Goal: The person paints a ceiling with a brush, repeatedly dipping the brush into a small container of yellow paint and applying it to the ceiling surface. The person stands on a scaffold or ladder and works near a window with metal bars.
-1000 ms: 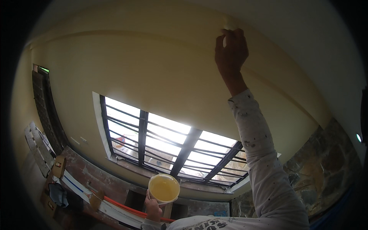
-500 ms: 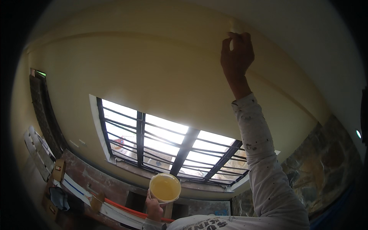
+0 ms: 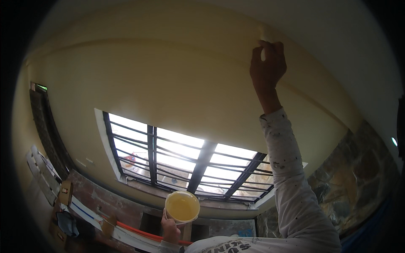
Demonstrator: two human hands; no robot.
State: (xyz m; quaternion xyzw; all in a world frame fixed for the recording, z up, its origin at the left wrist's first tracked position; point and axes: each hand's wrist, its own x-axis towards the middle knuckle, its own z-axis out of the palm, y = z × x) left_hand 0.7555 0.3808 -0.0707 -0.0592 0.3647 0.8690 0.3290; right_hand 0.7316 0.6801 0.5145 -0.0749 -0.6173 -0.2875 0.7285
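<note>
Grips a round, smooth-sided bucket (image 3: 185, 222) at the lower centre of the frame, with the left hand (image 3: 170, 232) clamped on its lower left side. Shows a pale, thin rim there, and inside it a pool of smooth yellow liquid (image 3: 181, 208). Reaches to the upper right of the frame with the right hand (image 3: 268, 63), thumb and fingertips pinched together around a slim, pale tool (image 3: 263, 55), mostly hidden by the hand. Cannot tell of any contact between its tip and the wall behind. Wears a long white sleeve (image 3: 280, 143) of wrinkled cloth, flecked with dark spots, rising from the lower right.

Faces a broad, matte, cream-yellow wall (image 3: 181, 84), bent by the lens and crossed near the top by a soft arching band. Borders on a dim, plain ceiling (image 3: 329, 38) at the upper right, and on rough, irregular stonework (image 3: 363, 168) in grey and tan at the lower right. Frames a wide window (image 3: 151, 143) near the centre, gridded with dark bars and bright with daylight. Includes, at the lower left, a slender orange tube (image 3: 135, 231), a brown box (image 3: 65, 192) and a pale slatted piece (image 3: 40, 173) near a tall dark panel (image 3: 46, 122).
</note>
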